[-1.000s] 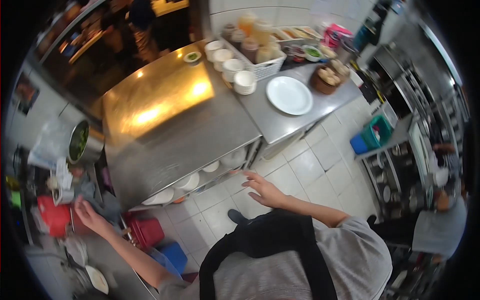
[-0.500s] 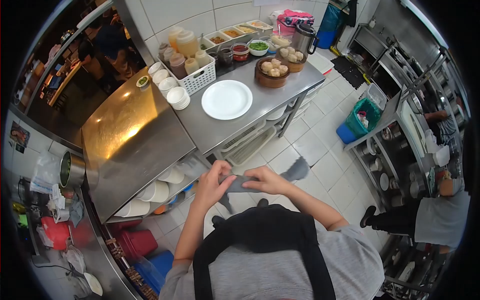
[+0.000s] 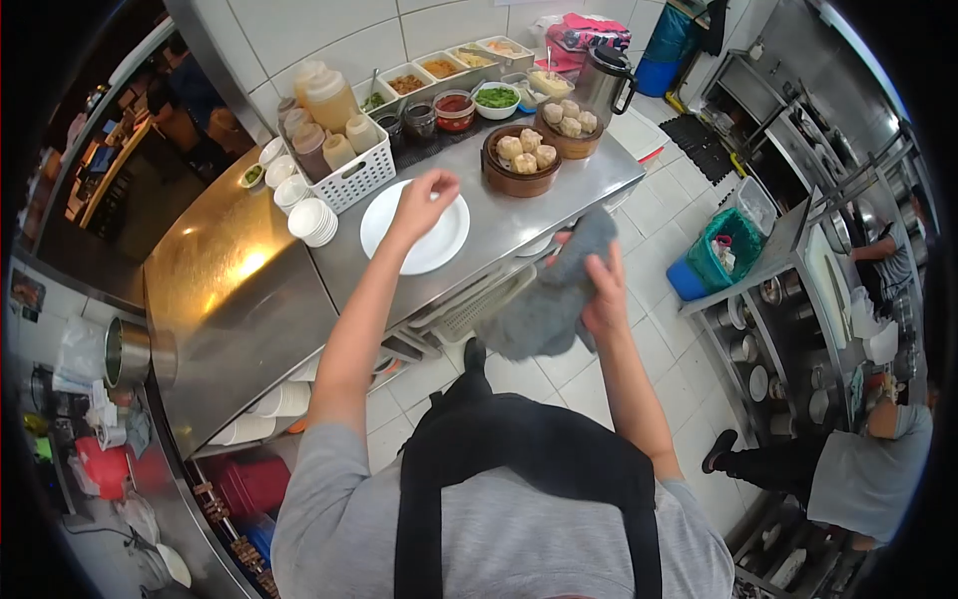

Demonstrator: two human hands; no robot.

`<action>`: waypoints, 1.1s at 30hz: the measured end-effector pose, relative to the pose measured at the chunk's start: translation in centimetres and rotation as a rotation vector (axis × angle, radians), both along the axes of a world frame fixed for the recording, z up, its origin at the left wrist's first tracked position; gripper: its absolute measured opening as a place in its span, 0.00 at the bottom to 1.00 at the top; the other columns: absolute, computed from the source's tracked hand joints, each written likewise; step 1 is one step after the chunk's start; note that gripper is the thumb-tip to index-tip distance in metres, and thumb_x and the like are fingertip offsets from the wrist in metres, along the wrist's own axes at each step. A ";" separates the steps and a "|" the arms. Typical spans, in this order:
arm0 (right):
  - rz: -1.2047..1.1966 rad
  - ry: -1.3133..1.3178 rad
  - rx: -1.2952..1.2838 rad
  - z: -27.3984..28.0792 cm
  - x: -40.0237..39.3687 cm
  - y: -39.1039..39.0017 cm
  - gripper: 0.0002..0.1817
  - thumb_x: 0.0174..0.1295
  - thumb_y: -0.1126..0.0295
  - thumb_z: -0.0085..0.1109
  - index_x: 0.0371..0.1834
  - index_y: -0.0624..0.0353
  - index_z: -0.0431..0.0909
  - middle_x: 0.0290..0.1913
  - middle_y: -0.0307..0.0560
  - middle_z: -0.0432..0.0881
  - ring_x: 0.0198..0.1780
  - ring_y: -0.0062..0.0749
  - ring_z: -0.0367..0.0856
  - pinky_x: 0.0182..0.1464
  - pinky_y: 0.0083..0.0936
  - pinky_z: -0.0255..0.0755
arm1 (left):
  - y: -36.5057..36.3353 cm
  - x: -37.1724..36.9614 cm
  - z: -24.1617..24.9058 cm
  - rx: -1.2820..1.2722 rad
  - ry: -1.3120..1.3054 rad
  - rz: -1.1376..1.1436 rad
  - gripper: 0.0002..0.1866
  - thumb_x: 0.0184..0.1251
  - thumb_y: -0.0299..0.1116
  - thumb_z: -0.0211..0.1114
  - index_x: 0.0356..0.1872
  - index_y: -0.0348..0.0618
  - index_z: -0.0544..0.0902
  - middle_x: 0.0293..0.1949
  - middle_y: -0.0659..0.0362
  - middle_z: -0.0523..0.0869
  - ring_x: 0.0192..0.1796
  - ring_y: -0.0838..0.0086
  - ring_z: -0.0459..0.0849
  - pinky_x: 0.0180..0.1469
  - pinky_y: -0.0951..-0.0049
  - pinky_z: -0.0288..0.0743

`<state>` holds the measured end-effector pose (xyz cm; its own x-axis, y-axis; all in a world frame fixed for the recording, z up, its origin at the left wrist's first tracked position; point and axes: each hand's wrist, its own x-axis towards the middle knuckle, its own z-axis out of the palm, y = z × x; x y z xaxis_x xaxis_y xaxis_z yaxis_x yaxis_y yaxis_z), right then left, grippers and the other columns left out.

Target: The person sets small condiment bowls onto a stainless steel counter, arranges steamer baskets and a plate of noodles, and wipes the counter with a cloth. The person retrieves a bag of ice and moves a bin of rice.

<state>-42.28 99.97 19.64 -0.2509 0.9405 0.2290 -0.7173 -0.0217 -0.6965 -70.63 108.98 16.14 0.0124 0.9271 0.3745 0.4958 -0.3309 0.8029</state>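
My left hand (image 3: 427, 200) hovers over a round white plate (image 3: 449, 240) on the steel counter. Its fingers are curled in toward the thumb, and nothing shows in them. A grey cloth (image 3: 549, 309) hangs from my right hand (image 3: 605, 290), whose fingers and thumb close round it in front of the counter's edge. Beyond the plate, two round steamer baskets hold dumplings: the nearer basket (image 3: 519, 185) and the farther basket (image 3: 579, 148).
A white basket (image 3: 354, 175) of sauce bottles and stacked small bowls (image 3: 312, 222) stand left of the plate. Behind are a bowl of chopped greens (image 3: 496, 100), a jar of red sauce (image 3: 454, 110) and a jug (image 3: 605, 78). A co-worker (image 3: 863, 459) is at right.
My left hand has let go of the cloth and moved up over the plate. My right hand has lifted the cloth toward the counter. The view has shifted slightly.
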 end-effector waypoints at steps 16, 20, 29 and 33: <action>-0.193 -1.803 0.477 -4.5 -14.1 17.8 0.16 0.55 0.67 0.51 0.42 0.65 0.64 0.25 0.58 0.80 0.30 0.57 0.79 0.33 0.48 0.73 | 20.3 1.9 -2.1 -0.404 0.362 -0.099 0.21 0.45 0.34 0.65 0.45 0.44 0.82 0.34 0.52 0.85 0.38 0.65 0.84 0.45 0.67 0.76; -0.218 -1.819 0.533 -4.3 -11.4 16.4 0.15 0.52 0.68 0.53 0.41 0.63 0.66 0.27 0.56 0.80 0.30 0.53 0.80 0.34 0.45 0.74 | 19.1 1.9 -1.4 -0.355 0.305 -0.108 0.19 0.45 0.33 0.63 0.43 0.46 0.83 0.35 0.50 0.85 0.41 0.60 0.84 0.47 0.64 0.76; -0.521 -1.302 0.351 -6.7 -1.1 18.4 0.13 0.49 0.78 0.50 0.40 0.64 0.73 0.32 0.59 0.77 0.36 0.55 0.76 0.39 0.35 0.71 | 17.4 2.8 -0.9 -0.221 0.329 -0.102 0.17 0.45 0.29 0.62 0.41 0.44 0.84 0.31 0.45 0.83 0.37 0.55 0.83 0.44 0.61 0.76; -0.499 -1.256 0.395 -7.2 -0.4 20.9 0.14 0.49 0.78 0.48 0.40 0.65 0.73 0.33 0.58 0.78 0.38 0.47 0.79 0.43 0.32 0.70 | 17.0 2.7 -0.6 -0.242 0.335 -0.108 0.17 0.45 0.27 0.61 0.41 0.41 0.83 0.29 0.45 0.83 0.35 0.55 0.83 0.43 0.61 0.76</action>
